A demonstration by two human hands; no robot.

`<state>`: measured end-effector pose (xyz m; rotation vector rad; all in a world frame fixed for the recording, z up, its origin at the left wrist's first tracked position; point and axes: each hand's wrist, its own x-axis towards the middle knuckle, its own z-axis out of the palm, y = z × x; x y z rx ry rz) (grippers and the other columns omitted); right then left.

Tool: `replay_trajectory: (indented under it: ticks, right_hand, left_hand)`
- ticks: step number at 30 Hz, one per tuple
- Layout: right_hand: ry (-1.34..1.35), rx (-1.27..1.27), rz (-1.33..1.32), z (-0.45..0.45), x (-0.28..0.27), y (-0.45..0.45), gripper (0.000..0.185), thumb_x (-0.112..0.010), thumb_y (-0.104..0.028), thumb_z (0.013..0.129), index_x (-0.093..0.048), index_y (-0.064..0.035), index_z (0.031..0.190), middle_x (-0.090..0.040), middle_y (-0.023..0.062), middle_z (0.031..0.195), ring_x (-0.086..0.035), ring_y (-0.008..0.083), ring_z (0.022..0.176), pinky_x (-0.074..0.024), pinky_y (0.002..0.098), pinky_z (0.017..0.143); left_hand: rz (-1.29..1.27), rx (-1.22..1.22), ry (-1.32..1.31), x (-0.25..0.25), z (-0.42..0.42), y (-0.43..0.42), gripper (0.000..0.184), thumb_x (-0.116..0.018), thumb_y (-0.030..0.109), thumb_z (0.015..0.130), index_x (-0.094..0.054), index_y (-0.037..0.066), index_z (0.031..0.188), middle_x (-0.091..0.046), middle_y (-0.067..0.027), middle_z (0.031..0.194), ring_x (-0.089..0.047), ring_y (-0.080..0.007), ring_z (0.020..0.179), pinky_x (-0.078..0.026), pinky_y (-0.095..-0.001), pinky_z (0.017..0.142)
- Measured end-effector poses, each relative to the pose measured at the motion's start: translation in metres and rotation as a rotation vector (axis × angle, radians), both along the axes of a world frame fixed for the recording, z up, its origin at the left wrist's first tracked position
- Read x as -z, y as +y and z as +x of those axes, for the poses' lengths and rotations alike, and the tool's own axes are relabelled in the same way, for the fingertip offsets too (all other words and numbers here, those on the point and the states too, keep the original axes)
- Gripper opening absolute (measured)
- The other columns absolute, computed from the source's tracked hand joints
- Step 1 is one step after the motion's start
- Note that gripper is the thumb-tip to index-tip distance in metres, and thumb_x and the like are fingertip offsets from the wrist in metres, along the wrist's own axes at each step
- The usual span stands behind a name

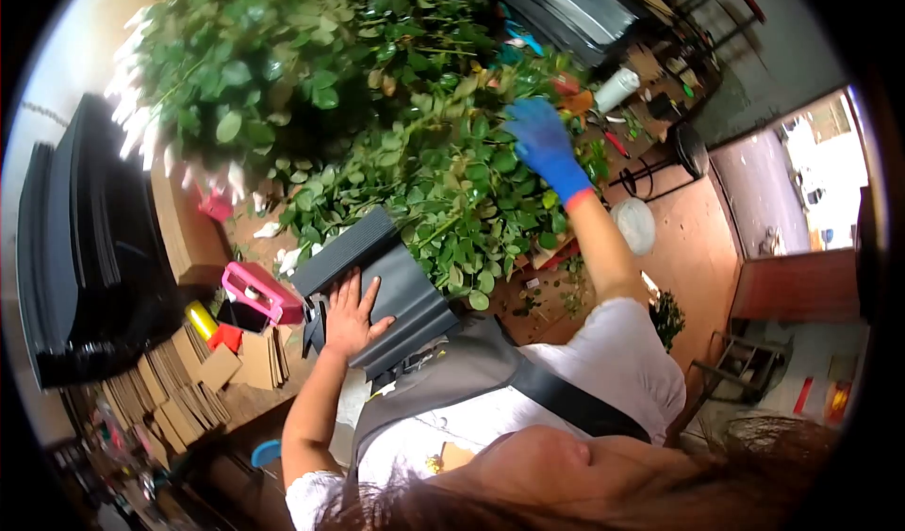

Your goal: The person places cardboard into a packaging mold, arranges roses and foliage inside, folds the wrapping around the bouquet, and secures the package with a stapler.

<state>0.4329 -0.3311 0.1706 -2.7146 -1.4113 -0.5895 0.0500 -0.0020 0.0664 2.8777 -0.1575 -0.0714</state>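
My left hand [351, 312] is bare and lies flat with fingers spread on a dark grey corrugated sheet [401, 281], which is folded and rests against my apron. My right hand [542, 135] wears a blue glove with an orange cuff. It reaches over the right side of a large pile of green leafy stems [424, 173]. Its fingers are blurred among the leaves, and whether they hold a stem is hidden. Long white tips [141, 130], perhaps wrapped flower heads, line the left end of the upper bunch [245, 69].
A pink tool or holder [259, 291], a yellow roll [200, 320] and stacked cardboard pieces [174, 380] lie to the left. Black sheets [90, 248] stand beyond them. A white bottle [617, 90] and red-handled tool [617, 145] lie at right, near a stool [688, 149].
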Motion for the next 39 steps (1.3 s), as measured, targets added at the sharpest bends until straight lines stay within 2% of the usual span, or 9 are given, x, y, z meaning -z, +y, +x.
replay_trajectory:
  ticks: [6, 13, 16, 18, 20, 25, 31, 34, 39]
  right_hand:
    - [0.309, 0.471, -0.609, 0.019, 0.034, -0.041, 0.043, -0.073, -0.02, 0.076, -0.07, -0.0214, 0.119, -0.067, 0.0075, 0.119, -0.06, 0.03, 0.113, -0.0431, 0.0483, 0.106]
    - [0.983, 0.179, 0.26, 0.085, 0.097, -0.129, 0.051, -0.057, -0.001, 0.082, -0.061, -0.0028, 0.133, -0.065, 0.0165, 0.132, -0.062, 0.0274, 0.121, -0.0466, 0.0366, 0.105]
    - [0.408, 0.54, -0.181, 0.048, 0.003, -0.097, 0.047, -0.063, -0.005, 0.085, -0.063, -0.0027, 0.132, -0.064, 0.0149, 0.133, -0.064, 0.0295, 0.116, -0.0484, 0.0379, 0.101]
    - [0.289, 0.132, 0.163, 0.009, -0.015, -0.052, 0.046, -0.07, -0.015, 0.086, -0.063, -0.0067, 0.131, -0.066, 0.0162, 0.125, -0.064, 0.0306, 0.114, -0.0496, 0.0412, 0.098]
    - [0.847, 0.018, 0.298, -0.105, -0.075, 0.049, 0.047, -0.073, -0.024, 0.087, -0.064, -0.0067, 0.13, -0.065, 0.017, 0.127, -0.063, 0.0315, 0.116, -0.0479, 0.0413, 0.1]
    - [0.886, -0.828, -0.241, -0.251, -0.007, 0.154, 0.059, -0.073, -0.045, 0.081, -0.061, -0.0102, 0.128, -0.068, 0.0155, 0.104, -0.066, 0.0365, 0.096, -0.0498, 0.0474, 0.086]
    - [0.6, -0.762, -0.866, -0.281, 0.008, 0.203, 0.047, -0.069, -0.035, 0.086, -0.059, -0.0208, 0.13, -0.07, 0.0145, 0.1, -0.068, 0.0359, 0.087, -0.0523, 0.0476, 0.08]
    - [0.776, -1.084, -0.387, -0.292, 0.0, 0.262, 0.046, -0.068, -0.031, 0.086, -0.06, -0.0194, 0.129, -0.07, 0.0139, 0.105, -0.068, 0.0338, 0.09, -0.0523, 0.0458, 0.081]
    - [0.433, -1.305, 0.066, -0.388, 0.067, 0.403, 0.039, -0.062, -0.023, 0.086, -0.062, -0.0099, 0.123, -0.062, 0.0161, 0.122, -0.06, 0.0329, 0.108, -0.0468, 0.0449, 0.091]
  left_hand:
    - [0.015, 0.009, 0.02, -0.002, 0.002, 0.005, 0.085, -0.056, 0.067, 0.089, -0.04, 0.016, 0.154, -0.027, -0.0244, 0.161, -0.025, -0.0387, 0.149, -0.019, -0.0533, 0.121]
    - [-0.028, -0.011, -0.046, 0.001, -0.003, 0.007, 0.082, -0.052, 0.067, 0.091, -0.041, 0.017, 0.154, -0.032, -0.0248, 0.158, -0.033, -0.0389, 0.145, -0.025, -0.0507, 0.118]
    - [-0.076, -0.015, -0.065, 0.012, -0.008, 0.008, 0.082, -0.051, 0.067, 0.091, -0.04, 0.017, 0.154, -0.03, -0.0244, 0.16, -0.031, -0.0375, 0.146, -0.026, -0.0511, 0.117]
    - [-0.073, -0.012, -0.089, 0.017, -0.01, 0.009, 0.082, -0.05, 0.067, 0.091, -0.04, 0.017, 0.155, -0.027, -0.0236, 0.161, -0.028, -0.0371, 0.148, -0.022, -0.0522, 0.119]
    - [-0.085, -0.021, -0.1, 0.02, -0.011, 0.008, 0.081, -0.05, 0.067, 0.091, -0.039, 0.018, 0.155, -0.027, -0.0227, 0.162, -0.027, -0.0371, 0.149, -0.019, -0.0535, 0.12]
    - [-0.088, -0.004, -0.113, 0.028, -0.01, 0.01, 0.088, -0.057, 0.066, 0.084, -0.035, 0.021, 0.157, -0.027, -0.0217, 0.162, -0.029, -0.0365, 0.148, -0.022, -0.0529, 0.119]
    - [-0.104, -0.032, -0.219, 0.044, -0.014, 0.009, 0.091, -0.059, 0.064, 0.08, -0.033, 0.024, 0.158, -0.03, -0.0186, 0.161, -0.037, -0.0363, 0.143, -0.027, -0.0485, 0.118]
    - [-0.358, -0.083, -0.254, 0.128, 0.013, 0.006, 0.088, -0.058, 0.063, 0.083, -0.036, 0.019, 0.156, -0.033, -0.0166, 0.161, -0.038, -0.0355, 0.143, -0.028, -0.0493, 0.118]
    - [-0.504, -0.165, -0.331, 0.089, -0.003, -0.005, 0.071, -0.047, 0.053, 0.095, -0.037, 0.014, 0.154, -0.033, -0.0153, 0.161, -0.036, -0.0335, 0.146, -0.021, -0.0516, 0.121]
